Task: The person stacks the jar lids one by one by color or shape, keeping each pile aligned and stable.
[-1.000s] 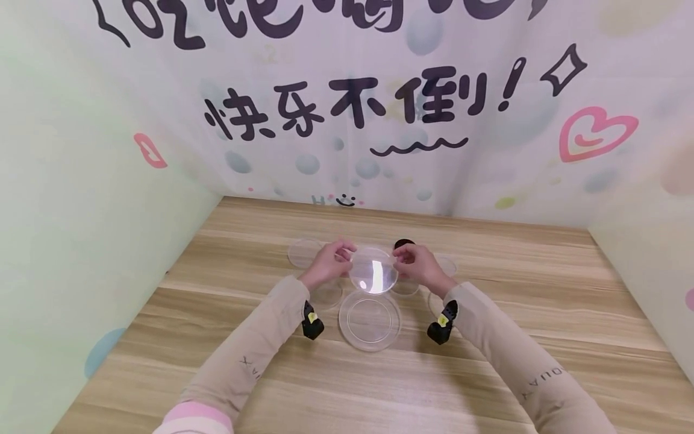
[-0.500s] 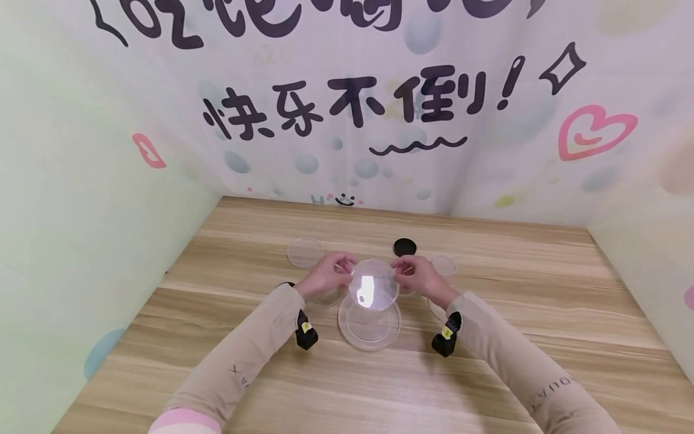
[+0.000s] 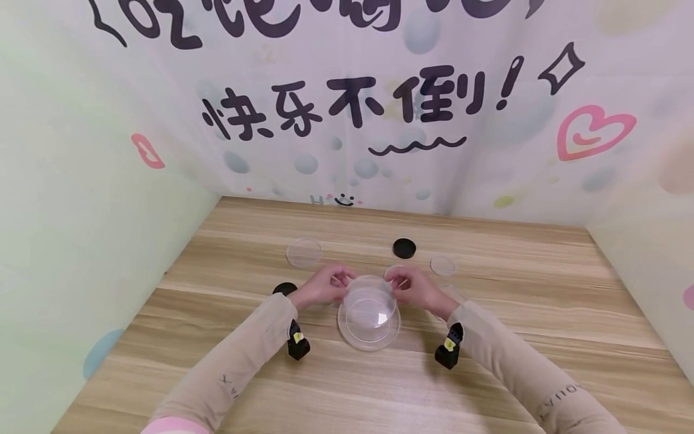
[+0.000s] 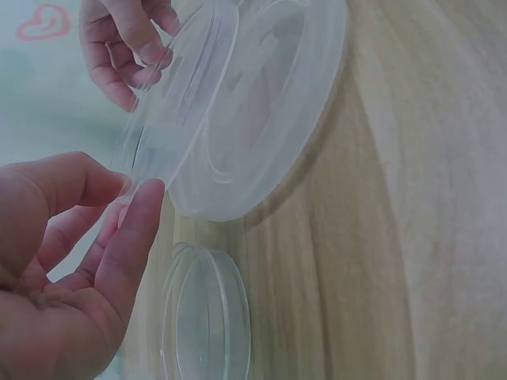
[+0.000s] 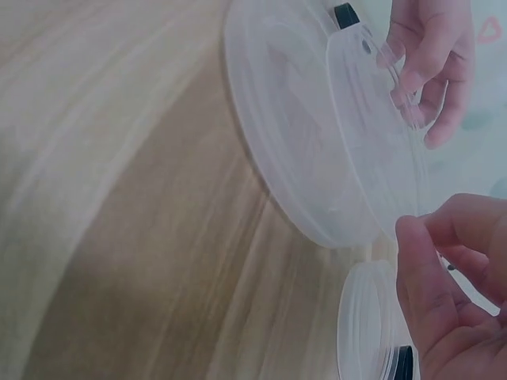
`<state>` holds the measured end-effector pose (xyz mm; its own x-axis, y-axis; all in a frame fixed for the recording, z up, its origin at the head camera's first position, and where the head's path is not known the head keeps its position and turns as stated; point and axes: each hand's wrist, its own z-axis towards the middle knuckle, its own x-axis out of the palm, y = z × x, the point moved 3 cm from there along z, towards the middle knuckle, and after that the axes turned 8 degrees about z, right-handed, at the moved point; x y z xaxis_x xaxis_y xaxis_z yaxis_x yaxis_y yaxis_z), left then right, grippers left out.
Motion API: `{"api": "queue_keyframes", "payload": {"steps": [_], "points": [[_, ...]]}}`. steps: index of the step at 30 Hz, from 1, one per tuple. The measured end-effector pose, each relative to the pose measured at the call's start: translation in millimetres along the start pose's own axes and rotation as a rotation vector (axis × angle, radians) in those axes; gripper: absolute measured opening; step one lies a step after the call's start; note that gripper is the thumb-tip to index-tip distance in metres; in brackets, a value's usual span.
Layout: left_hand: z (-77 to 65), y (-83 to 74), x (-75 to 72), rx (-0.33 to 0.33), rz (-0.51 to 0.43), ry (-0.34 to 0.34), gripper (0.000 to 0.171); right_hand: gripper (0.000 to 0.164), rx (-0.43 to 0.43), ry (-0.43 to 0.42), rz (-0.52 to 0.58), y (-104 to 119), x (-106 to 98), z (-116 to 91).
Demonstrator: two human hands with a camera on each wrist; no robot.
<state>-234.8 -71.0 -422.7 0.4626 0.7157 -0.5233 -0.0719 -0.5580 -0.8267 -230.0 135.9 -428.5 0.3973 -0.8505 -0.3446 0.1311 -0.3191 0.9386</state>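
Observation:
A clear, shallow round plastic lid (image 3: 370, 293) is pinched at its rim from both sides. My left hand (image 3: 325, 284) grips the left edge between thumb and fingers. On the opposite edge my right hand (image 3: 418, 287) does the same. Underneath it a larger clear round lid (image 3: 368, 345) with a raised inner ring lies flat on the table. The held lid overlaps its far half in the head view. Seen from the left wrist, the small lid (image 4: 186, 103) is tilted close over the large lid (image 4: 289, 150).
A black disc (image 3: 404, 248) lies beyond my right hand, and another black disc (image 3: 285, 289) beside my left wrist. Clear round lids lie on the wooden table (image 3: 358, 398), one at the far left (image 3: 304, 253) and one at the right (image 3: 443, 265). A printed curtain (image 3: 303, 175) hangs behind.
Both hands have brought the held lid nearer to me, from beyond the large lid to over it. Its tilt has changed. Both black discs now show more fully.

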Motion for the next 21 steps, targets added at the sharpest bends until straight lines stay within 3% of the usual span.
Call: {"api": "queue_keyframes", "payload": {"steps": [10, 17, 21], "points": [[-4.4, 5.0, 4.5, -0.016, 0.016, 0.028, 0.043, 0.03, -0.001, 0.044, -0.044, -2.0, 5.3, -6.0], [-4.4, 8.7, 8.6, 0.061, 0.087, 0.033, 0.039, 0.028, -0.008, 0.066, -0.039, -4.8, 7.6, -8.0], [-4.7, 7.8, 10.3, 0.104, 0.136, 0.035, 0.039, 0.025, -0.012, 0.097, -0.05, 8.7, 10.8, -12.5]]}}
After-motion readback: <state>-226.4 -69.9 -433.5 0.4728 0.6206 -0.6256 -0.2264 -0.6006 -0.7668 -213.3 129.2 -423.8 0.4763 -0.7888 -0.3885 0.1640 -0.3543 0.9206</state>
